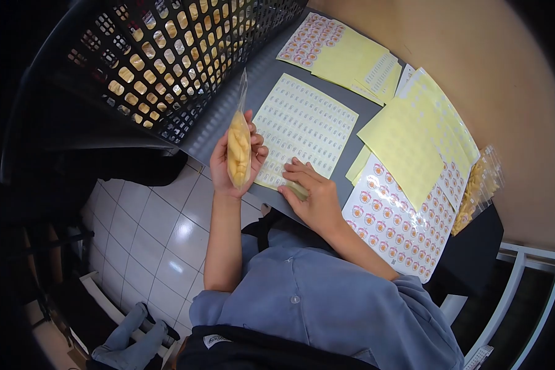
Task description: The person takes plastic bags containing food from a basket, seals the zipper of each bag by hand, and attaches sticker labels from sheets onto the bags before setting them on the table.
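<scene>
My left hand (222, 161) is closed around a clear plastic bag of yellow snack pieces (238, 151), held upright with its flat empty end pointing up. Just right of it lies a sheet of small printed labels (308, 123) on the dark grey table. At the sheet's lower edge, my right hand (314, 194) has its thumb and fingers bent together on the pale yellow corner, which curls up between them. The fingertips partly hide that corner.
A black perforated basket (166, 68) with many snack bags stands at the upper left. Sheets of round logo stickers (394, 216) and yellow backing sheets (407, 148) overlap on the right. Another snack bag (475, 191) lies by the wall. A person's legs (129, 339) show at lower left.
</scene>
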The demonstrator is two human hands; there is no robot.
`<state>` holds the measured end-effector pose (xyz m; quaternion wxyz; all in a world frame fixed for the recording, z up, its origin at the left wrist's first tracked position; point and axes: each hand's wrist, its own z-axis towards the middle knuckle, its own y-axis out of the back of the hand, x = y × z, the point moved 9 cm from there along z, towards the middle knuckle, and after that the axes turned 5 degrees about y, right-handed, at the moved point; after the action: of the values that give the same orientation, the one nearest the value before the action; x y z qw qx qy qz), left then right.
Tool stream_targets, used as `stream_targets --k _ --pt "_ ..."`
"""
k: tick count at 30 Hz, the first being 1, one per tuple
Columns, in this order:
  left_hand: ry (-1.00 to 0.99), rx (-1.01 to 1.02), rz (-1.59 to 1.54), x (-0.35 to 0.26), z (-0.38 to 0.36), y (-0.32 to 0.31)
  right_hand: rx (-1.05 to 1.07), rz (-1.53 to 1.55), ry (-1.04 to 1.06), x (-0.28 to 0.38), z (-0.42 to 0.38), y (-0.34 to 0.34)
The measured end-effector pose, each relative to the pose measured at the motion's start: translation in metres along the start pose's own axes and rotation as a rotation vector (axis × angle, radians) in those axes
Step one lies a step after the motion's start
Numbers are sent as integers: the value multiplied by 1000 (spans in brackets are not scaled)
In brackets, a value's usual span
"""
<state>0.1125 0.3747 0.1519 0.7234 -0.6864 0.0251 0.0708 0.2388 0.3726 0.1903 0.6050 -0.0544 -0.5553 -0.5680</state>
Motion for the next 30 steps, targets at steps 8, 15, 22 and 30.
stream_targets --k 8,15,22,30 --pt "-13 -64 90 -1 -3 3 37 51 27 6 1 0" --pt "-167 -316 565 0 -6 3 -113 500 -244 -27 15 46" --pt "-292 -217 1003 3 -2 -14 -221 328 134 22 72 79" --pt "-322 -247 1079 0 -2 -19 199 327 34 22 110 27"
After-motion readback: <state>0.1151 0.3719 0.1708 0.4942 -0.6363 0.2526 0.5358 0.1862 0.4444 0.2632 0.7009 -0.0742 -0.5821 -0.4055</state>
